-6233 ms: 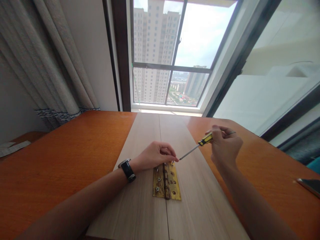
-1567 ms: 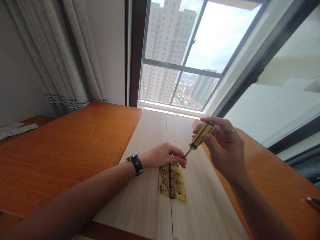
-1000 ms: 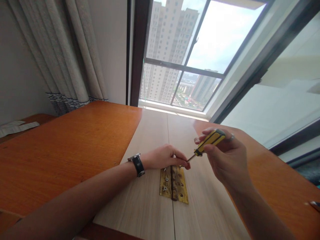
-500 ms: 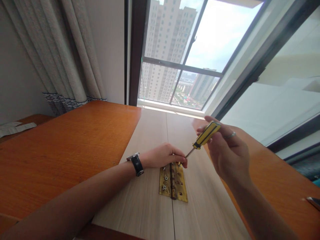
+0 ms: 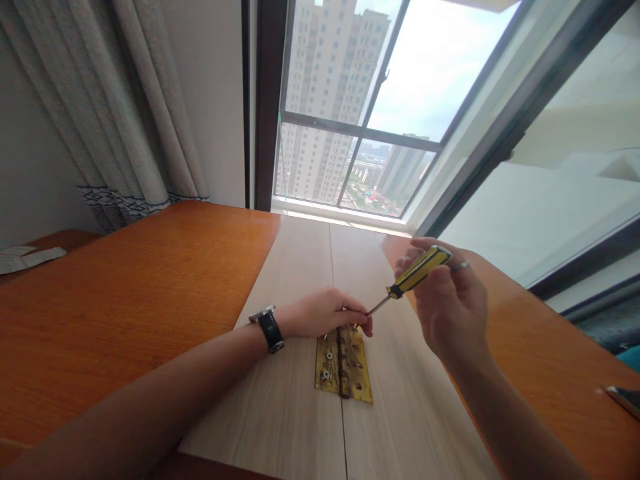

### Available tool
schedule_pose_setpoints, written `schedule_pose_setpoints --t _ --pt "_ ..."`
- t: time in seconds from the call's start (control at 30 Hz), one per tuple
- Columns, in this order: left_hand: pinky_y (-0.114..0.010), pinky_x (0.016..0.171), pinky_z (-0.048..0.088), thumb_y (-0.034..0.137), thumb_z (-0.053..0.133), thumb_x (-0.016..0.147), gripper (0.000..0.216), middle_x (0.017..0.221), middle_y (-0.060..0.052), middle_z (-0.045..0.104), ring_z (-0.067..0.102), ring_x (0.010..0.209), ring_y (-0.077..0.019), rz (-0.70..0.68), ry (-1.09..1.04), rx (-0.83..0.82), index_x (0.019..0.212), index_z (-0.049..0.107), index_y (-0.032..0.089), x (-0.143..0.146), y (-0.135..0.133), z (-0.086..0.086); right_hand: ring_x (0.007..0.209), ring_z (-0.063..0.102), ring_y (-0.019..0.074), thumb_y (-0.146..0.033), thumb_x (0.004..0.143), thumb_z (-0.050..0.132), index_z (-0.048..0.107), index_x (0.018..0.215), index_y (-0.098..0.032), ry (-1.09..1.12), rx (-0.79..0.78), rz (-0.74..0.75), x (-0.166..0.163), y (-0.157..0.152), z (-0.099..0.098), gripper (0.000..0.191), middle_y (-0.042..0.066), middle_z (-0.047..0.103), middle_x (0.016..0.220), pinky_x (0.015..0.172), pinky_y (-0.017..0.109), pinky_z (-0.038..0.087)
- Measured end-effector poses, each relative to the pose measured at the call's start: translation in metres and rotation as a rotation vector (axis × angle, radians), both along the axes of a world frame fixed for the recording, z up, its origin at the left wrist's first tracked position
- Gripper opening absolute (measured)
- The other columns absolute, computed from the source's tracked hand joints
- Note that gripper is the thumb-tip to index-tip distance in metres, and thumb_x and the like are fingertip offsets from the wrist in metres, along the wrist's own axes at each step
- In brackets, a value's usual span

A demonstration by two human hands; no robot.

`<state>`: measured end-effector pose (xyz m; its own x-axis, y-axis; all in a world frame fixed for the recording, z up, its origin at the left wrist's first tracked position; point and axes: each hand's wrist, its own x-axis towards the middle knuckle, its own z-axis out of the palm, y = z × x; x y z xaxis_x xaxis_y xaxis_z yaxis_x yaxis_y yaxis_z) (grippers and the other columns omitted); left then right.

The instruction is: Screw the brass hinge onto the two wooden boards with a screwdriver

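A brass hinge lies across the seam of two pale wooden boards. My left hand, a black watch on its wrist, rests at the hinge's far end with fingertips pinched together near a screw I can barely make out. My right hand is closed on the yellow-and-black handle of a screwdriver. Its thin shaft slants down to the left, the tip meeting the pinched fingertips at the hinge's top right corner. Several screws stand in the hinge's holes.
The boards lie on an orange-brown table. A dark flat object sits at the table's right edge. Curtains hang at the left, and a large window stands behind. White papers lie on a low surface at far left.
My right hand has shifted and turned the screwdriver handle slightly, with the tip staying at the hinge's top right corner. My left hand has kept its pinch there.
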<state>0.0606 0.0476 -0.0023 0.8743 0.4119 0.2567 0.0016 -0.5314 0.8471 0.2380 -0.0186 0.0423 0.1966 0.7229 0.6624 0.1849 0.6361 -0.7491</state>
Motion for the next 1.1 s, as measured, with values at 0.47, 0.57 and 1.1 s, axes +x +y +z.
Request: schedule_pose_setpoints --t 0.47,0.57,1.1 --pt "-0.02 0.081 0.048 0.02 0.052 0.1 0.025 0.101 -0.006 0.076 0.067 0.089 -0.0141 -0.048 0.011 -0.054 0.101 0.076 0.013 0.0 0.0 0.002 0.077 0.064 0.0144 -0.039 0.088 0.073 0.074 0.11 -0.029 -0.092 -0.077 -0.092 0.01 0.004 -0.008 0.024 0.001 0.069 0.094 0.065 0.024 0.055" --pt "-0.022 0.083 0.05 0.022 0.056 0.099 0.021 0.099 -0.006 0.077 0.068 0.091 -0.0151 -0.038 0.003 -0.082 0.101 0.075 0.013 0.001 -0.001 0.001 0.071 0.062 0.0134 -0.041 0.085 0.077 0.075 0.101 -0.027 -0.08 -0.096 -0.129 0.01 0.004 -0.008 0.022 0.0 0.068 0.086 0.061 0.023 0.054" --pt "-0.022 0.079 0.049 0.022 0.052 0.101 0.028 0.095 -0.006 0.075 0.065 0.084 -0.0142 -0.009 0.048 -0.052 0.097 0.077 0.012 0.0 -0.001 0.003 0.09 0.073 0.0167 -0.027 0.09 0.072 0.067 0.124 -0.036 0.069 -0.02 0.066 -0.002 -0.002 0.004 0.035 -0.002 0.078 0.098 0.085 0.033 0.059"
